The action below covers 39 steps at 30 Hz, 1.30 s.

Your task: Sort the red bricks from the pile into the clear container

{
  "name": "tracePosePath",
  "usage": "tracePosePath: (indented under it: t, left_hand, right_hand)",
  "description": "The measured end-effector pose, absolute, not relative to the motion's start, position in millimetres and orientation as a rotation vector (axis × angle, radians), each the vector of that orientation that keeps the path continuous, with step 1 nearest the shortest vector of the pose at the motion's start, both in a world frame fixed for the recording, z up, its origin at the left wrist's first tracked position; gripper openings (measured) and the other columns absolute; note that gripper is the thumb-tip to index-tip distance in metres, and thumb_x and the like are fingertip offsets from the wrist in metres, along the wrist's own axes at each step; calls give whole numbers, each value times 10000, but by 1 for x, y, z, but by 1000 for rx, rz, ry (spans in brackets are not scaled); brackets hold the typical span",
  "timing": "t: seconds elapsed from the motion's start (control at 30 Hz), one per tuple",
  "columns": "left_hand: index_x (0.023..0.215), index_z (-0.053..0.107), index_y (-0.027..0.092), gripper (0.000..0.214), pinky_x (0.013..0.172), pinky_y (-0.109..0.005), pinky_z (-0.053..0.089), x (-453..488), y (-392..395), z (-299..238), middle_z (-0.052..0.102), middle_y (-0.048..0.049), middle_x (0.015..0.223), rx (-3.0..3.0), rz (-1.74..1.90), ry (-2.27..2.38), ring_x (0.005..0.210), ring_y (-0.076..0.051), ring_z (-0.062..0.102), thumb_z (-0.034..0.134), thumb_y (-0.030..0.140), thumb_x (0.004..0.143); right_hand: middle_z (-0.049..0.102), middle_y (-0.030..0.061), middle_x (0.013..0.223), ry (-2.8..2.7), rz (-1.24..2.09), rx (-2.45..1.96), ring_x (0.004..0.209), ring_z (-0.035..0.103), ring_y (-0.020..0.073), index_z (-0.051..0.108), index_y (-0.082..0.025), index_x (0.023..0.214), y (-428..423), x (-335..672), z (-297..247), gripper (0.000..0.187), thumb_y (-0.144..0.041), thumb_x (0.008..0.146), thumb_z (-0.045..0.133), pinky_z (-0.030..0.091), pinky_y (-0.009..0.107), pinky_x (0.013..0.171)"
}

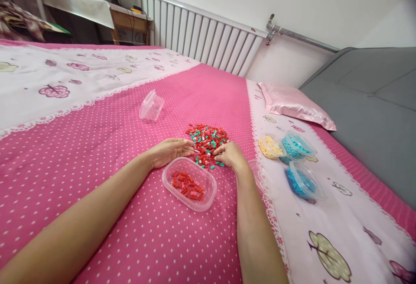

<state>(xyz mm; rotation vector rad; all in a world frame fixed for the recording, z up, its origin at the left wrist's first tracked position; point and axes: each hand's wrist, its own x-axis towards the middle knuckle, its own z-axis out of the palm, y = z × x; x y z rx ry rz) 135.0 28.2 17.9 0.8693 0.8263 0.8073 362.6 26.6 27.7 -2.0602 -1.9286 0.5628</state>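
Note:
A heap of small red, teal and pink bricks [207,140] lies on the pink dotted bedspread [97,145]. My left hand [170,150] rests flat at the heap's left edge, fingers stretched toward the bricks. On the heap's near right edge sits my right hand [230,154], fingers curled down onto the bricks; what they pinch is hidden. Just in front of both hands stands a clear oval tub [189,183] holding several red bricks.
An empty clear cup [151,105] lies on its side farther back. To the right stand clear tubs of yellow bricks [270,146] and blue bricks [297,145], with another blue tub [303,182] nearer. A pink pillow [294,104], grey headboard [367,111] and white radiator [204,37] border the bed.

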Motion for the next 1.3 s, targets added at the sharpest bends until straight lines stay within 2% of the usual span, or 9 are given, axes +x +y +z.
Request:
tracePosePath:
  t: [0.17,0.37,0.77,0.97,1.17,1.3]
  left_hand:
    - [915,676,76,190,849,-252,508,134,29,16,712,-121,885,880,808,798,860,-165,674,507,148,863]
    - [913,678,81,192,852,-255,508,135,29,17,713,-120,883,883,803,819,869,-168,673,509,157,860]
    - [905,676,87,192,848,-247,507,136,28,18,715,-112,873,889,798,812,868,-167,674,502,156,864]
    - [902,675,78,200,856,-254,504,135,28,18,715,-109,867,875,804,817,862,-171,675,490,146,866]
    - [895,678,88,190,848,-248,505,136,27,20,715,-111,870,880,799,822,853,-162,674,502,154,863]
    - [889,678,85,174,841,-242,508,135,28,18,714,-123,874,872,795,814,853,-165,676,523,156,854]
  right_hand:
    - [708,4,671,-1962,566,-2058,612,610,133,762,-261,724,26,364,29,116,-300,618,735,391,219,536]
    - [694,23,640,-1877,639,-2137,585,595,141,755,-244,675,26,362,30,159,-368,576,763,364,226,493]
    - [700,4,653,-1893,657,-2111,592,587,135,761,-262,708,27,360,28,154,-342,576,757,380,222,514]
    - [673,7,599,-1895,716,-2071,555,562,120,756,-223,673,28,361,26,147,-331,574,744,352,216,488]
    - [573,-25,474,-1803,829,-1903,482,487,86,723,-170,613,27,365,30,133,-291,561,740,335,209,486]
    - [477,-70,420,-1562,1087,-1660,417,373,52,670,-140,628,20,364,40,213,-311,538,759,279,198,435]
